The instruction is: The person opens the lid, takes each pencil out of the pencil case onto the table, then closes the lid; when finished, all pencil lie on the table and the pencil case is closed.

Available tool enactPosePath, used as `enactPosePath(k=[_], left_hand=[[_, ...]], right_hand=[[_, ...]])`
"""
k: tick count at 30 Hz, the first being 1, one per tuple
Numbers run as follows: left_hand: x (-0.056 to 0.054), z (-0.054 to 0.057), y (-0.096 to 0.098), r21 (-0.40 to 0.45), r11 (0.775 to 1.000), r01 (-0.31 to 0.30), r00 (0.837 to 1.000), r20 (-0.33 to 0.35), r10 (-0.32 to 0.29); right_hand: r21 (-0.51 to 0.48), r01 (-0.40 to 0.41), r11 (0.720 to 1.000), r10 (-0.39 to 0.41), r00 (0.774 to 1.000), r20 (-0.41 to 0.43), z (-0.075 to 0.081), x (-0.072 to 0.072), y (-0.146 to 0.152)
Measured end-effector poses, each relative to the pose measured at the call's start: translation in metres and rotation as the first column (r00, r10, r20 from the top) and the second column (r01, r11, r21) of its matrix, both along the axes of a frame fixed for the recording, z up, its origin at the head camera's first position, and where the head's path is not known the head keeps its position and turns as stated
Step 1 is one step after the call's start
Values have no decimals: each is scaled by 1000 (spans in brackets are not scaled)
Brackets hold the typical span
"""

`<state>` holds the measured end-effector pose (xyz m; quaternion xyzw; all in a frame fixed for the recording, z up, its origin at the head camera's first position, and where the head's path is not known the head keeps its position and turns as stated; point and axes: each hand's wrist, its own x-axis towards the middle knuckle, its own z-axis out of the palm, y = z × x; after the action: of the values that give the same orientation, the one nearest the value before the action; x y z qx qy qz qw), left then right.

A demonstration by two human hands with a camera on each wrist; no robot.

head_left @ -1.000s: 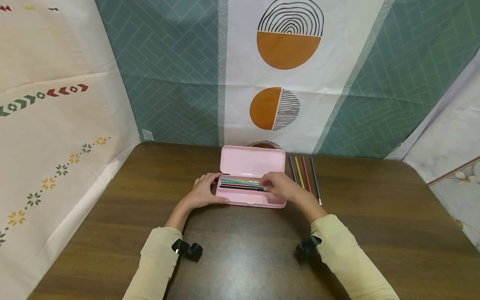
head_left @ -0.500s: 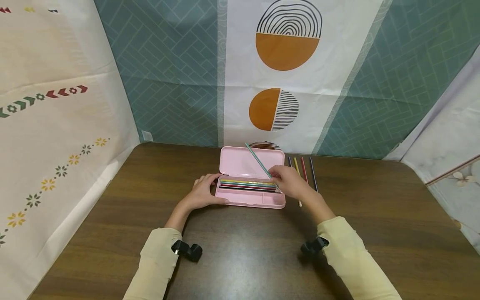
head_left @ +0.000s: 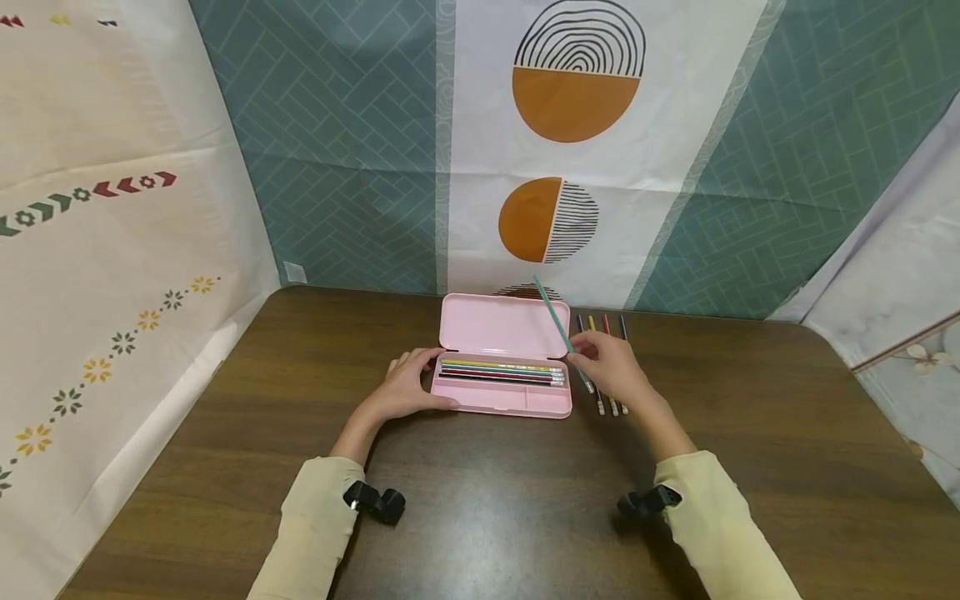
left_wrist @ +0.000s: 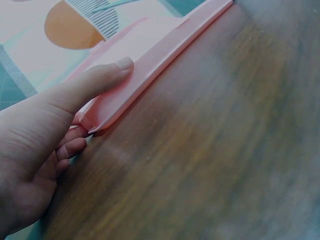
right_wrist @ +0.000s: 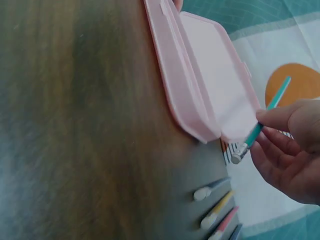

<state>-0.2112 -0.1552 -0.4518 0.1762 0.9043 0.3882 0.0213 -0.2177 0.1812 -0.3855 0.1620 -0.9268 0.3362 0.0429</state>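
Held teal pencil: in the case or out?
Out: the right hand pinches the teal pencil, its eraser end to the right of the pink case.

Dark brown wood-grain tabletop (head_left: pixel 787 450), far corners rounded. Behind far edge, teal fabric backdrop (head_left: pixel 345 150) with brick-like lines, white vertical band (head_left: pixel 480 108) down middle. On band: large circle (head_left: pixel 577 71), black arched lines over orange; below, smaller circle (head_left: pixel 548 220), orange beside black stripes; third circle (head_left: pixel 517 291), partly hidden, at far edge. Small white square patch (head_left: pixel 295 272) just behind far left corner. Along left edge, cream cloth (head_left: pixel 97 275) with flowers, chevrons. Along right edge, whitish cloth (head_left: pixel 900 275) with pale flower, slanting brown line.
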Motion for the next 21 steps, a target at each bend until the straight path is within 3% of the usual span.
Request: enactPosePath(k=[10, 21], left_hand=[[0, 0, 0, 3, 1000, 6, 1000, -7, -6], [1, 1, 0, -6, 1000, 8, 1000, -14, -8]], right_hand=[[6, 150, 989, -150, 988, -46, -8, 5, 35], [69, 232, 970, -234, 972, 22, -7, 6, 77]])
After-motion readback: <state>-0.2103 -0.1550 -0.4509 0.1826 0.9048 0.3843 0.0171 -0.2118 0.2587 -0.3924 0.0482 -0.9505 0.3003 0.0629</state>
